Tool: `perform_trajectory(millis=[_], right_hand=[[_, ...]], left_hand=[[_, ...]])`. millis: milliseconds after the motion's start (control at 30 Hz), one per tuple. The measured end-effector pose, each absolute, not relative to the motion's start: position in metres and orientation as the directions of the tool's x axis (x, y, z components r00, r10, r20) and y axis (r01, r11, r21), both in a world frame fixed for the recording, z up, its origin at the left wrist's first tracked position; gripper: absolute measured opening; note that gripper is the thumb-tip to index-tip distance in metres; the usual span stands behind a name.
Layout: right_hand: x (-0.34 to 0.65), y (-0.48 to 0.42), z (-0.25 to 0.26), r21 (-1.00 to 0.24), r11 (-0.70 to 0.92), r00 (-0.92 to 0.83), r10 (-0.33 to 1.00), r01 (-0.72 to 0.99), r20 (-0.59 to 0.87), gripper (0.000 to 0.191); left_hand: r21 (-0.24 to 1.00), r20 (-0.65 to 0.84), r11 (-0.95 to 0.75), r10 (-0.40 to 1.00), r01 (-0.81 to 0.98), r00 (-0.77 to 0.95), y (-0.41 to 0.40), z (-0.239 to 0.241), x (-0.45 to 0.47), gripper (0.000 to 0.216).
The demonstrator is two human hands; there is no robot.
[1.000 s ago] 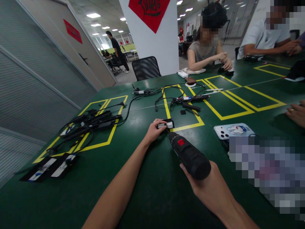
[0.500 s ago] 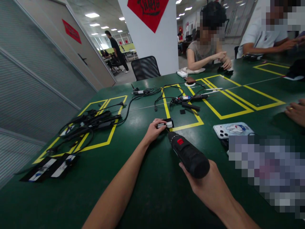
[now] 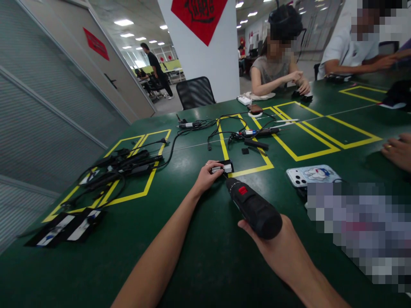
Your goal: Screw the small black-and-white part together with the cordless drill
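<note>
My right hand [image 3: 279,246] is wrapped round a black cordless drill [image 3: 253,209] with a red switch on top. The drill's nose points away from me, and its thin bit meets the near edge of a small black-and-white part [image 3: 227,167]. That part lies on the green table [image 3: 199,239] by the corner of a yellow taped box. My left hand [image 3: 208,174] is closed on the part's left end, fingers over its top. The exact kind of part is too small to tell, and the bit's tip is partly hidden.
Black cables and adapters [image 3: 128,164] lie at left, near two black-and-white strips [image 3: 56,230]. Beyond the part are a pen-like tool [image 3: 257,132] and a black bar [image 3: 256,143]. A phone [image 3: 313,174] lies at right, near another person's hand [image 3: 398,149]. Co-workers sit across the table.
Both hands, the drill and the part hold nearly the same places. My right thumb has shifted slightly outward. The whole view has moved a little.
</note>
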State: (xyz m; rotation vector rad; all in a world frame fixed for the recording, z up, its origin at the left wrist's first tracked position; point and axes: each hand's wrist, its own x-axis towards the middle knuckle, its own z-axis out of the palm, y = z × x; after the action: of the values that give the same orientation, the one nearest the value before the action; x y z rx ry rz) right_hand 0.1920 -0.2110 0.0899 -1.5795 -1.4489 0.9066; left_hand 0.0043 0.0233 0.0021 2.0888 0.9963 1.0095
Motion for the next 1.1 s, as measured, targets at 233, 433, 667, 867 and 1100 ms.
perform_trajectory(millis=[233, 433, 667, 867, 1100], right_hand=[[0.1922, -0.2118, 0.0857, -0.886, -0.029, 0.086, 0.996, 0.464, 0.012, 0.035], [0.1927, -0.2123, 0.0843, -0.897, -0.028, 0.083, 0.996, 0.441, 0.01, 0.029], [0.1925, -0.2119, 0.0858, -0.894, -0.02, 0.079, 0.997, 0.448, 0.017, 0.025], [0.1926, -0.2122, 0.0895, -0.897, -0.017, 0.075, 0.997, 0.441, 0.018, 0.024], [0.193, -0.2127, 0.0873, -0.905, -0.021, 0.077, 0.997, 0.425, 0.013, 0.023]], left_hand=[[0.766, 0.373, -0.532, 0.825, 0.36, 0.425, 0.0255, -0.0011, 0.0036, 0.02], [0.767, 0.363, -0.523, 0.831, 0.371, 0.42, 0.0243, 0.0001, 0.004, 0.021], [0.77, 0.37, -0.525, 0.831, 0.363, 0.416, 0.0242, 0.0005, 0.0046, 0.02], [0.774, 0.363, -0.52, 0.831, 0.36, 0.421, 0.0235, 0.0012, 0.0043, 0.02], [0.777, 0.358, -0.512, 0.838, 0.367, 0.412, 0.023, 0.0027, 0.0053, 0.02]])
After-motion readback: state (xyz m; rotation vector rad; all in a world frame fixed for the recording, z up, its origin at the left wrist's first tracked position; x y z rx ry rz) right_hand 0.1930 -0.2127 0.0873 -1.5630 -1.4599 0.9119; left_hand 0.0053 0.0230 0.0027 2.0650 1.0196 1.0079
